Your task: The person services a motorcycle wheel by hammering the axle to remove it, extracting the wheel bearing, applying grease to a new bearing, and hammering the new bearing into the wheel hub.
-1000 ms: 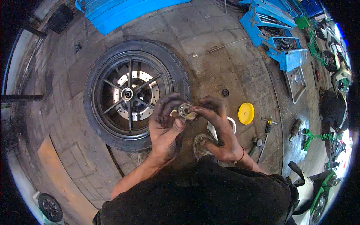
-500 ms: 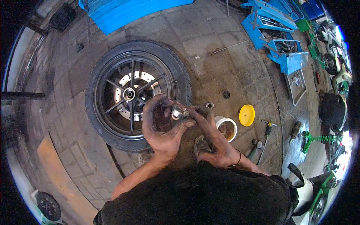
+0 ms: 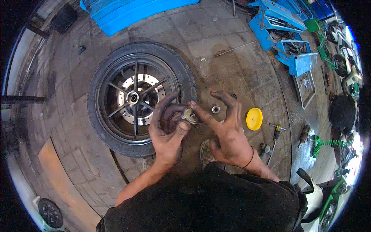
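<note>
A grimy paved workshop floor [image 3: 239,65] carries a motorcycle wheel [image 3: 137,96] lying flat at left. Since a second ago both hands have drawn nearer the body: the left hand [image 3: 168,133] grasps a small metal bearing [image 3: 189,115] in greasy fingers, and the right hand [image 3: 228,133] now pinches it with index and thumb, other fingers spread. A yellow round lid [image 3: 254,118] lies right; blue trays [image 3: 288,42] far right.

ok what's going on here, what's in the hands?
A person crouched on a paved workshop floor holds a small round metal part between both greasy hands: the left hand cups it, the right hand pinches it with its fingers. A motorcycle wheel with a brake disc lies flat on the floor by the left hand. A yellow lid and a screwdriver lie to the right.
</note>
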Action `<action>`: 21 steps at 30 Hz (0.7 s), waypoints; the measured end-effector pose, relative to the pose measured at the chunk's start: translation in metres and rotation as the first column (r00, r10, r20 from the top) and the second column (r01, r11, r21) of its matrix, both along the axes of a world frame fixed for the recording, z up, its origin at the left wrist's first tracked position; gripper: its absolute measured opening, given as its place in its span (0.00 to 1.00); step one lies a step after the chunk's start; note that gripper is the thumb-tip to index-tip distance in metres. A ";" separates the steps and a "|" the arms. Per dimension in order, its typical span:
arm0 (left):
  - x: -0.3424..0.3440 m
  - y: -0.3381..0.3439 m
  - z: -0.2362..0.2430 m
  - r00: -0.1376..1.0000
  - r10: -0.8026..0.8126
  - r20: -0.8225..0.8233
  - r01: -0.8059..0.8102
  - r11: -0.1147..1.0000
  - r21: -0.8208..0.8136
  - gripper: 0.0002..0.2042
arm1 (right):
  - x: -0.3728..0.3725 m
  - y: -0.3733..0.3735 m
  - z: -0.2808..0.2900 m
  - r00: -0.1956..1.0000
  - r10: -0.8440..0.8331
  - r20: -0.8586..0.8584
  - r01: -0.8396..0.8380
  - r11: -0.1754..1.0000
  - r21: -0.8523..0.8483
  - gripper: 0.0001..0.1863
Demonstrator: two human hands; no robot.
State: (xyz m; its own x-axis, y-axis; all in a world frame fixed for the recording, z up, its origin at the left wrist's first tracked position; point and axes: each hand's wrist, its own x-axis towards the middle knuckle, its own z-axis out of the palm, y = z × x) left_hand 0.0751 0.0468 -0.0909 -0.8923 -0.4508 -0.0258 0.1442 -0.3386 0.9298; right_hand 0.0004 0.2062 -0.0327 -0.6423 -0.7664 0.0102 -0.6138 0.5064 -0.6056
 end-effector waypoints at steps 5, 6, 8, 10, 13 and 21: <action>0.002 0.003 0.006 0.987 -0.147 0.071 0.106 0.908 0.406 0.28 | 0.004 0.003 0.005 0.989 -0.108 -0.098 0.112 0.993 0.033 0.47; 0.003 0.003 0.004 0.978 -0.190 0.087 0.122 0.858 0.499 0.25 | 0.005 0.004 0.005 0.989 -0.106 -0.098 0.110 0.993 0.034 0.47; 0.003 0.007 0.001 0.977 -0.188 0.104 0.106 0.843 0.528 0.23 | 0.006 0.006 0.004 0.979 -0.076 -0.187 0.082 0.996 0.026 0.43; 0.004 0.008 0.001 0.975 -0.185 0.124 0.086 0.829 0.553 0.22 | 0.004 0.004 0.002 0.977 -0.052 -0.206 0.062 0.997 0.042 0.42; 0.004 0.007 0.004 0.971 -0.192 0.142 0.082 0.826 0.558 0.21 | 0.001 0.003 0.001 0.970 -0.035 -0.239 0.049 0.997 0.053 0.39; 0.006 -0.010 0.010 0.961 -0.261 0.088 0.160 0.791 0.591 0.21 | -0.001 0.011 0.000 0.951 -0.015 -0.308 0.044 0.995 0.088 0.39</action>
